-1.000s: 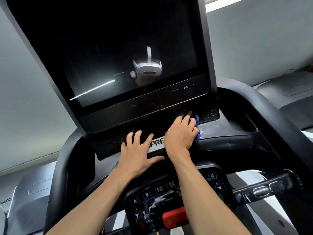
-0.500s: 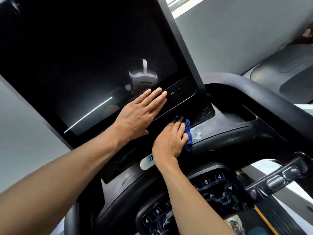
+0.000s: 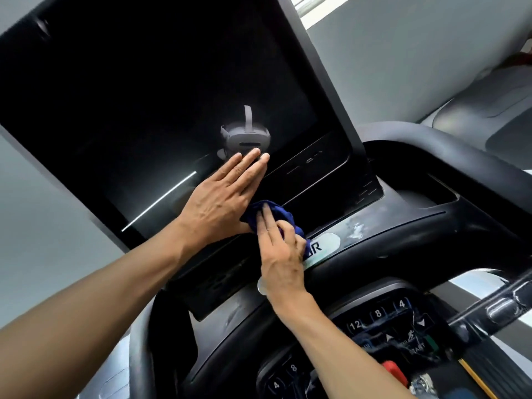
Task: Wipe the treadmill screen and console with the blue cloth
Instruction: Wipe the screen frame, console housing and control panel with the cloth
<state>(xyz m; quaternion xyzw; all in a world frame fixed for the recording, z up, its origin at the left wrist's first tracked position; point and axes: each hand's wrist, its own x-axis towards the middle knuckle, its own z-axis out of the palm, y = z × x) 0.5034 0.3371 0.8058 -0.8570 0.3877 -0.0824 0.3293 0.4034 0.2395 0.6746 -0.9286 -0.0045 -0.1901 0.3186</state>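
Right hand presses a soft, bunched blue cloth flat-fingered against the screen bezel; left hand, at ten o'clock, braces open-palmed

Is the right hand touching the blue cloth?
Touching. The head view shows the right hand with straight fingers pressed flat on the blue cloth.

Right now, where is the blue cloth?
Head view, centre: blue cloth under the right hand, pressed below the screen's lower edge, beside the left hand.

"12", "8", "4", perhaps "START" on the keypad (badge letters partly hidden)
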